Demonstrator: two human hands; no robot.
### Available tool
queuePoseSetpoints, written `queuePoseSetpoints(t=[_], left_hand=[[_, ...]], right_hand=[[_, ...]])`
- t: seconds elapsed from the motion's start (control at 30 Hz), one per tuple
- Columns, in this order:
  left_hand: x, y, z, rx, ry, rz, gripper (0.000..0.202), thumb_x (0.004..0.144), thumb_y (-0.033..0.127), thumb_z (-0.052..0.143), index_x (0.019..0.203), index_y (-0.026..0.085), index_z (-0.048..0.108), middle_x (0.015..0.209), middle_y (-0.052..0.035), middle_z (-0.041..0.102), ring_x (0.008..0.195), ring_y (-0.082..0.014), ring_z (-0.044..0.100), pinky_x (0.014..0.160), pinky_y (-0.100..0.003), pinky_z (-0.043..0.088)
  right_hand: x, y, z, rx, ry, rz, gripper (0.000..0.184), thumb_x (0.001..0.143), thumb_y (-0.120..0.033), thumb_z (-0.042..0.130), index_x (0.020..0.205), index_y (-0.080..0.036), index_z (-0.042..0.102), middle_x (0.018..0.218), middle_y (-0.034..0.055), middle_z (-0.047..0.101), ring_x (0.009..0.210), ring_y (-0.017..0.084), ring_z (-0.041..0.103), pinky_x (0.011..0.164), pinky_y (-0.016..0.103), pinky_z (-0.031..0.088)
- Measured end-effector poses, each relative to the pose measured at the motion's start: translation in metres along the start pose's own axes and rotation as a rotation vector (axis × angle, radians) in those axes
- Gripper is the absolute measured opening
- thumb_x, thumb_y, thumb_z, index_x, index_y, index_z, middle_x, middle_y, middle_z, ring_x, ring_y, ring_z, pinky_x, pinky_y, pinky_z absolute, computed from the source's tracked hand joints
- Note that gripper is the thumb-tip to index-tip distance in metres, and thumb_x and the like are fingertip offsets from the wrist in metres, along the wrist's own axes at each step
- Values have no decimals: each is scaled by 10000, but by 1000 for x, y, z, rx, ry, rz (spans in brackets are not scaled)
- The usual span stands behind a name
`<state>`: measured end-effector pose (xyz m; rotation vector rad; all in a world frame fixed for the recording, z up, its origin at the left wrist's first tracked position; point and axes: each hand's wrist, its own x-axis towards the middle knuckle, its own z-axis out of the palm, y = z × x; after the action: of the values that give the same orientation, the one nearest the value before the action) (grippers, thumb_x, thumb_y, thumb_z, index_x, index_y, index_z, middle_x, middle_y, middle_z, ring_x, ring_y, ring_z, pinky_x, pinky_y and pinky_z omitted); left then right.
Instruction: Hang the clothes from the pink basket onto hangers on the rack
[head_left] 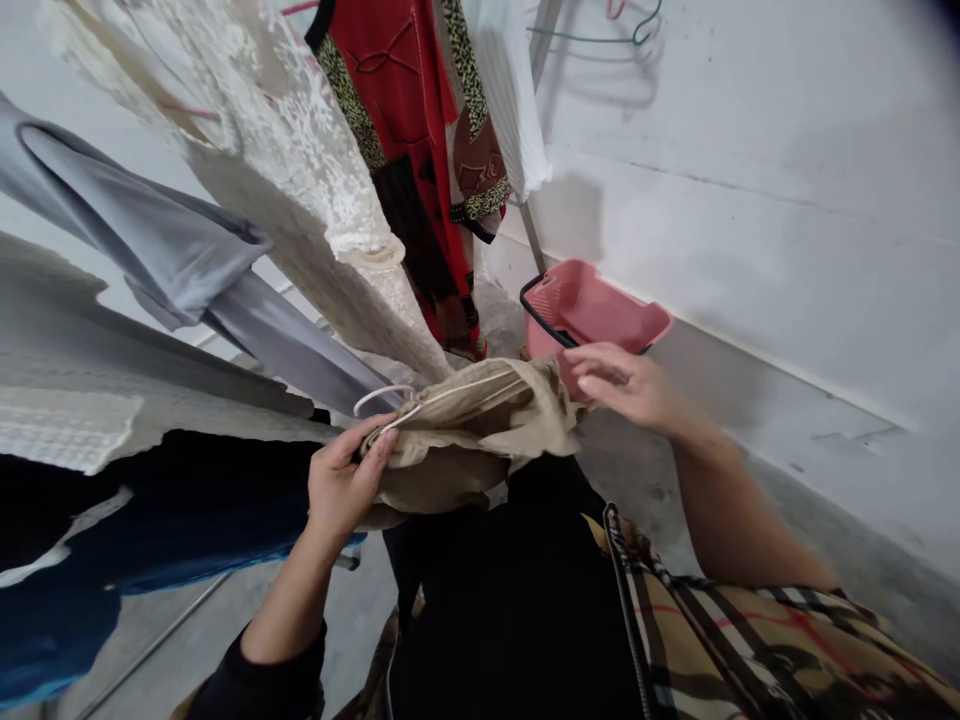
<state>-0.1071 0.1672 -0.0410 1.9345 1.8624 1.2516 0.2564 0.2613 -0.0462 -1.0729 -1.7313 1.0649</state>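
- tan garment (525, 425); thin, creased cloth, bunched in loose folds; held in the air, its lower part sagging, its right end blurred;
- hanger (417, 404); slim and pale; tilted, one arm running along the garment's upper folds; hook at the left, curving outward past the cloth; other parts hidden.

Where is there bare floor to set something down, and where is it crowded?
Bare floor shows between the right forearm and the white wall, and between the left sleeve and the metal bar. It is crowded to the left with hanging clothes, and ahead, where the beige garment, right hand and pink container bunch up in view.
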Motion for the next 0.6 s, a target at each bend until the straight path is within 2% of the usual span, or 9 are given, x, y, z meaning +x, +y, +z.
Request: queuePoseSetpoints(t=[0.07, 0.1, 0.13, 0.2, 0.27, 0.33, 0.43, 0.5, 0.6], left_hand=[[1, 4, -2, -34, 39, -14, 236, 825, 366, 683, 957, 184, 756, 907, -42, 778, 795, -159, 722, 747, -233, 571], [2, 7, -3, -47, 39, -6, 232, 816, 368, 692, 945, 187, 758, 907, -43, 779, 796, -161, 722, 751, -239, 575], [4, 10, -3, -62, 33, 9, 225, 812, 363, 696, 941, 190, 759, 916, -45, 779, 806, -163, 724, 762, -245, 578], [6, 14, -5, -98, 14, 47, 205, 810, 343, 703, 940, 196, 762, 936, -50, 778, 829, -166, 726, 791, -254, 582], [8, 17, -8, -132, 9, 70, 192, 799, 344, 717, 913, 197, 764, 919, -52, 779, 818, -168, 728, 786, -258, 587], [10, 18, -11, -147, 18, 63, 208, 779, 373, 736, 884, 195, 764, 881, -51, 780, 784, -171, 727, 753, -257, 592], [12, 19, -14, -150, 46, 37, 255, 775, 415, 737, 895, 191, 758, 863, -51, 778, 762, -173, 724, 721, -250, 589], [15, 20, -13, -150, 23, 50, 306, 790, 442, 717, 956, 187, 749, 914, -63, 777, 808, -184, 726, 758, -261, 587], [21, 18, -3, -105, -104, 99, 460, 789, 507, 697, 1113, 182, 709, 1044, -90, 755, 913, -218, 715, 831, -300, 576]], right_hand=[[1, -4, -5, -152, 215, -92, 315, 858, -376, 640, 1155, -284, 692, 1144, 62, 660, 1007, 219, 625, 917, 387, 513], [2, -7, -6, -215, 280, -145, 317, 880, -373, 613, 1181, -298, 678, 1171, 62, 651, 1049, 226, 612, 958, 401, 493], [4, -9, -5, -269, 287, -204, 334, 890, -372, 602, 1212, -306, 662, 1200, 64, 642, 1092, 235, 597, 993, 414, 471], [7, -15, -1, -358, 160, -331, 398, 879, -381, 623, 1268, -295, 630, 1245, 79, 626, 1150, 259, 569, 1030, 437, 436], [10, -21, 2, -426, -11, -426, 415, 874, -401, 632, 1264, -260, 631, 1200, 99, 645, 1114, 268, 578, 992, 437, 444], [11, -28, 3, -441, -141, -473, 312, 909, -404, 583, 1148, -229, 681, 997, 91, 686, 938, 230, 618, 857, 377, 485], [10, -40, -2, -370, -260, -504, 235, 942, -364, 535, 861, -216, 699, 689, 27, 612, 641, 142, 573, 605, 260, 454], [5, -49, -10, -331, -253, -497, 237, 927, -338, 561, 755, -219, 672, 608, 0, 560, 541, 112, 528, 511, 232, 408], [-6, -59, -31, -318, -70, -434, 204, 902, -346, 589, 767, -244, 703, 606, 6, 608, 519, 123, 554, 483, 245, 421]])
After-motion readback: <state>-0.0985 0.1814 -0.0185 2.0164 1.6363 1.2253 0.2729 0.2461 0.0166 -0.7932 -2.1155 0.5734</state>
